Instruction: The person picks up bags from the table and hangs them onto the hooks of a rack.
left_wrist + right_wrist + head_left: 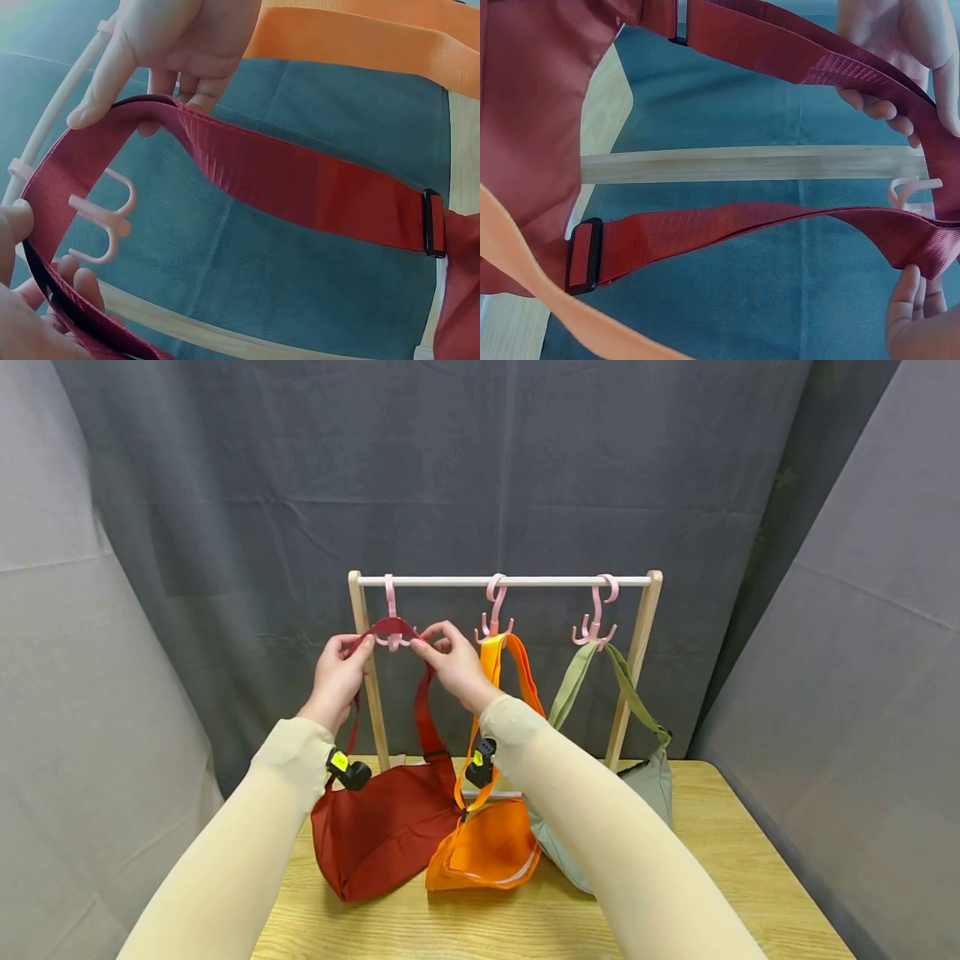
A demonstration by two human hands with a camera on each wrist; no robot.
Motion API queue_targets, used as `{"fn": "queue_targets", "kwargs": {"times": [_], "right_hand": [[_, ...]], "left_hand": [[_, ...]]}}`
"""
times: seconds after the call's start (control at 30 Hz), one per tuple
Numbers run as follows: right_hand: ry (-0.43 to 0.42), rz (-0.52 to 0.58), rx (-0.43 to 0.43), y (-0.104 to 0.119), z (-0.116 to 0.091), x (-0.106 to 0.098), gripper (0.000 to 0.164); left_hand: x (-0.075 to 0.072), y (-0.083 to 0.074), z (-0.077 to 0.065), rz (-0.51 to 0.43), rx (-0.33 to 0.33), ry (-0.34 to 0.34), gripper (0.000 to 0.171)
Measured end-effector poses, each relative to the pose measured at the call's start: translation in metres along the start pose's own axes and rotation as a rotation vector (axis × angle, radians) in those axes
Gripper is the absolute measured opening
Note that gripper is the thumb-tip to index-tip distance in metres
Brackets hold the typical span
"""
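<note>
While both hands [397, 668] pinch the red strap [395, 628] at its pink hook [391, 610], orange bag [487, 852] hangs alongside.

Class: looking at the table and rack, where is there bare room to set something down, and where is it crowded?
Bare wood lies right of the green bag, toward the table edge, and along the front edge. It is crowded under the rack, where the red bag and orange bag sit.
</note>
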State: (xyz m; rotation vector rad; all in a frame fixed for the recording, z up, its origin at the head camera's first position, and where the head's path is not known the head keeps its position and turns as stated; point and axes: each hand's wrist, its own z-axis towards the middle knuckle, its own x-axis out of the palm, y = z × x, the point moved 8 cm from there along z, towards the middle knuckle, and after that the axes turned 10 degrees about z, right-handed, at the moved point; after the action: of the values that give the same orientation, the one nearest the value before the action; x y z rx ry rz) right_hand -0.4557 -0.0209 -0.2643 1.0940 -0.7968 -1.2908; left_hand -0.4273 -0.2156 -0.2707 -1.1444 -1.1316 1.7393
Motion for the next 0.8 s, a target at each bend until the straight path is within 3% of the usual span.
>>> {"fn": "queue_targets", "kwargs": {"times": [0.8], "right_hand": [[0.015,-0.055,0.068,-0.019,-0.001,0.001,0.03]], "left_hand": [[0.004,0.021,0.001,0.044,-0.045,0.006,0.046]]}}
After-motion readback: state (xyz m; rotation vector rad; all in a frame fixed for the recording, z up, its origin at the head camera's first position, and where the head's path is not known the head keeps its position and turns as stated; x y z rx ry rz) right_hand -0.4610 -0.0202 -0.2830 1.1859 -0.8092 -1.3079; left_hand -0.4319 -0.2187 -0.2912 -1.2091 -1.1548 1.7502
